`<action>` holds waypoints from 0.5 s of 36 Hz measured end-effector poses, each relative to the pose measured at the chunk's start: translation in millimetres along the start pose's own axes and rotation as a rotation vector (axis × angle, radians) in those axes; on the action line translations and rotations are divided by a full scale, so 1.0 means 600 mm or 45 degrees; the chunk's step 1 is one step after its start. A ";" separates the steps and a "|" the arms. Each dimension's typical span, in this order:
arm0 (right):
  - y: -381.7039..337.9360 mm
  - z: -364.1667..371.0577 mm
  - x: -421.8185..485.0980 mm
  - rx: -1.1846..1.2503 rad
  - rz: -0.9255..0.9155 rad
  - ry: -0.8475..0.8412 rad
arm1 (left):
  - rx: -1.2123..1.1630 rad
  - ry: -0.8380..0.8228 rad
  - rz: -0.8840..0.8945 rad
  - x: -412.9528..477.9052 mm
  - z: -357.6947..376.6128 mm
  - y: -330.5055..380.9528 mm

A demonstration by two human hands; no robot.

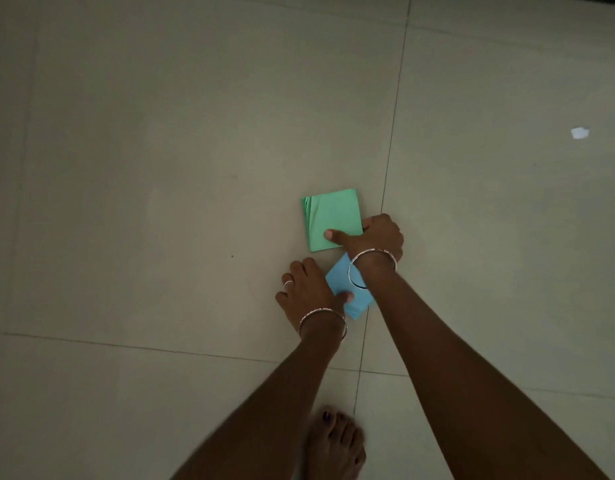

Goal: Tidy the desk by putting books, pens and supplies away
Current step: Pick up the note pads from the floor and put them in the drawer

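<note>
A green pad of square paper sheets (330,216) lies on the tiled floor near the middle of the view, its left edge fanned. My right hand (375,237) grips its lower right corner, thumb on top and fingers curled at the edge. Just below it is a blue pad of paper (340,277), partly hidden by my right wrist and bangle. My left hand (306,289) pinches the blue pad's left side, thumb pressed on its top face, fingers underneath or on the floor.
Large beige floor tiles (160,168) with grout lines fill the view. A small white scrap (580,133) lies at the right. My bare foot (335,445) stands at the bottom centre. A dark strip runs along the top right edge.
</note>
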State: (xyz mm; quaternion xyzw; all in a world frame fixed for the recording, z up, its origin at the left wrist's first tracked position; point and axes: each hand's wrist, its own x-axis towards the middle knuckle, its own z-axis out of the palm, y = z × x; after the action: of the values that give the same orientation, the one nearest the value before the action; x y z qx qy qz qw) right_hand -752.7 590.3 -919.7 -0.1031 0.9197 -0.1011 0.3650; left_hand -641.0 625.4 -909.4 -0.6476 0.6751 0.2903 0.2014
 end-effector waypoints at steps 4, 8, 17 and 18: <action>0.001 -0.023 0.010 0.037 -0.059 -0.092 | -0.112 -0.022 -0.045 0.001 -0.012 -0.002; 0.018 -0.045 0.007 0.401 -0.014 -0.138 | -0.554 -0.034 0.015 -0.007 -0.011 -0.020; 0.048 -0.131 -0.092 1.556 0.409 -0.301 | -1.408 -0.236 -0.365 -0.055 -0.087 -0.064; 0.049 -0.143 -0.108 1.589 0.430 -0.278 | -1.507 -0.263 -0.408 -0.066 -0.107 -0.066</action>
State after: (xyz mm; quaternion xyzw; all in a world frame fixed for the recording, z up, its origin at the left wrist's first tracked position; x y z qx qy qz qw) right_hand -769.4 645.1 -823.9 0.2643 0.6495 -0.5461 0.4583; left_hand -591.8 613.9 -840.8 -0.7113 0.2713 0.6427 -0.0864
